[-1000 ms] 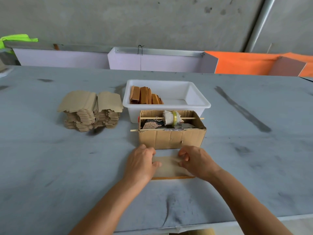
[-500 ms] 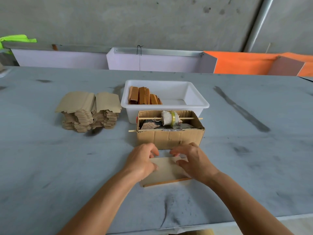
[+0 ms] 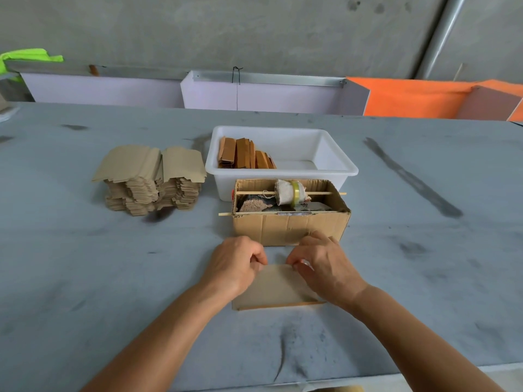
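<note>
A flat tan cardboard piece [image 3: 276,287] lay on the grey, scuffed tabletop [image 3: 85,278], near the person and just in front of an open brown corrugated cardboard box [image 3: 288,229]. The left hand [image 3: 236,263] had its fingers curled over the piece's far left corner. The right hand [image 3: 322,264] pinched the far edge on the right side. Both gripped the piece, whose near edge rested on the table.

The tabletop was marked with dark smears, including a long diagonal streak [image 3: 413,179] to the right. In the box, a white thread spool with a yellow band [image 3: 290,192] sat on a thin wooden stick. Touching the box's far side stood a white plastic tub [image 3: 334,162] holding folded orange-brown cardboard pieces [image 3: 243,154] at its left end. Left of the tub sat a stack of tan die-cut cardboard blanks [image 3: 150,179].

Beyond the table's far edge ran pale lilac panels [image 3: 99,90] and an orange panel [image 3: 410,97], below a bare concrete wall [image 3: 254,29] with a grey pipe [image 3: 441,35] slanting at the right. A neon green cloth [image 3: 28,56] showed at far left.
</note>
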`<state>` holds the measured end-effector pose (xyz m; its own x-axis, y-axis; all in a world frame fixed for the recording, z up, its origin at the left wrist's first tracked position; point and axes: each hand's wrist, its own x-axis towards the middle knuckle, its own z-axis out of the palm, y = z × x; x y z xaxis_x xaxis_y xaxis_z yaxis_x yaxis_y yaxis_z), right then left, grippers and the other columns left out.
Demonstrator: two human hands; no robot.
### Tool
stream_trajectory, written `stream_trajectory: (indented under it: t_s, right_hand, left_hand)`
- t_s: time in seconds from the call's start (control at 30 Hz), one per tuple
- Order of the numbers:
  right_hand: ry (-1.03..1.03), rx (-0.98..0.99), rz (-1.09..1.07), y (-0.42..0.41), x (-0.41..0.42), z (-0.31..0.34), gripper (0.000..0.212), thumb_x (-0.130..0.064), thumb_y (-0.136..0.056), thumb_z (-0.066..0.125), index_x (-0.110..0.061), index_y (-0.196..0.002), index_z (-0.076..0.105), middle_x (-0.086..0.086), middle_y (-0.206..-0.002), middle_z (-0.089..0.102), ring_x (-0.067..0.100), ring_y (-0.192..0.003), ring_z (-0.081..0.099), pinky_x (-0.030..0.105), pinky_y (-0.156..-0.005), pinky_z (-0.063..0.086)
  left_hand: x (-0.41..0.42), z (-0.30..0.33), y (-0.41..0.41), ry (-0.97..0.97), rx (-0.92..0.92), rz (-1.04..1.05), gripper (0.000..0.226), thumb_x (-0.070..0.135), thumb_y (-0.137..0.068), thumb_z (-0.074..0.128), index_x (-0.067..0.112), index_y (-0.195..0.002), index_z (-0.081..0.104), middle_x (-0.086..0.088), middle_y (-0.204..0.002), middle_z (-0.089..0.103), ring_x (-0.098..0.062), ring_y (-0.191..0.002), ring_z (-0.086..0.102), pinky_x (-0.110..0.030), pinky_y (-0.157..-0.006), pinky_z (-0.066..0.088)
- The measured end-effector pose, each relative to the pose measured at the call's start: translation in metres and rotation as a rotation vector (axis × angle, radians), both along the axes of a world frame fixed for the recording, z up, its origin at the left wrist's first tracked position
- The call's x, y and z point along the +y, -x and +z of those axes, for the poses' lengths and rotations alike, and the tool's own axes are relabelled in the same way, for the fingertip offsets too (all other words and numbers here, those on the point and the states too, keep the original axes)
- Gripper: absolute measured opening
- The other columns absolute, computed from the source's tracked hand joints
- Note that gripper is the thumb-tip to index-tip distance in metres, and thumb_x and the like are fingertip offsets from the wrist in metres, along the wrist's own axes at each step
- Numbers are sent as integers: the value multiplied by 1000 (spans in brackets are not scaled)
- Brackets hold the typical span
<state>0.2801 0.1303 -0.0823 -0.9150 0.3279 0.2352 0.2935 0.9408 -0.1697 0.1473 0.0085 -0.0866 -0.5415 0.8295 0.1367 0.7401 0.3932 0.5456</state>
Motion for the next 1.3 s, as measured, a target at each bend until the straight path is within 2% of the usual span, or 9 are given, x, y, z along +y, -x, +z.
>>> stream_trajectory:
  t_s: [0.23,0.37,0.5,0.57,0.7,0.87,1.0,1.1,1.3]
  right_hand:
    - [-260,70,190,-2,0,3,27,4,-49,83,-18,-58,69,-1,-59,54,24,-63,58,29,-55,47]
    - [-378,-27,231,-3,-2,6,27,3,-45,80,-20,-55,69,-1,-57,51,21,-61,56,29,-55,48]
    - [-400,-69,213,-9,-4,4,25,-5,-52,81,-26,-59,71,-5,-58,51,17,-62,54,27,-54,47]
    - [-346,-98,173,-13,-8,6,22,-9,-56,80,-28,-65,72,-6,-60,53,16,-63,53,27,-53,44]
    - [-295,-219,75,-12,-15,2,32,-9,-81,53,-27,-100,71,-1,-83,57,20,-83,49,28,-64,29]
    - [-311,-185,75,-11,-23,7,27,-13,-58,73,-30,-79,73,-2,-62,54,17,-62,53,27,-52,36]
    - [-313,-165,99,-14,-17,4,27,-11,-71,68,-27,-93,73,1,-72,57,20,-70,54,30,-57,39]
    - [-253,-21,92,-22,-8,2,31,-3,-60,78,-26,-81,76,-1,-68,58,20,-63,57,31,-51,46]
    - [-10,56,74,-37,-3,-7,45,13,-70,61,-17,-100,75,1,-92,69,27,-81,61,41,-66,51]
  left_hand:
    - [-10,-3,-8,-15,283,-171,18,5,-89,53,16,-94,67,-1,-92,56,-19,-94,52,-29,-74,40]
    - [-19,12,-18,16,498,-279,12,2,-58,61,13,-60,63,-2,-63,52,-18,-59,56,-20,-46,35]
    - [-21,15,-22,150,583,-354,22,10,-47,82,17,-49,61,3,-58,53,-15,-55,56,-21,-44,41]
    - [-22,18,-25,223,616,-347,20,8,-51,81,19,-56,65,4,-65,56,-16,-65,57,-23,-53,42]
    - [-16,10,-23,287,593,-242,35,-1,-83,44,15,-106,64,-1,-105,51,-22,-104,42,-31,-79,26]
    - [-9,5,-35,305,626,-221,38,8,-97,24,12,-126,50,-7,-111,45,-25,-109,38,-33,-80,19]
    - [-11,1,-31,313,628,-234,39,12,-100,23,14,-133,42,-7,-115,42,-24,-110,36,-36,-84,22]
    - [-21,-2,-21,302,578,-224,62,11,-87,5,21,-138,37,-1,-123,39,-20,-113,36,-33,-85,23]
    - [-41,6,-19,195,605,-211,63,6,-74,21,19,-114,68,1,-103,61,-22,-89,58,-38,-71,46]
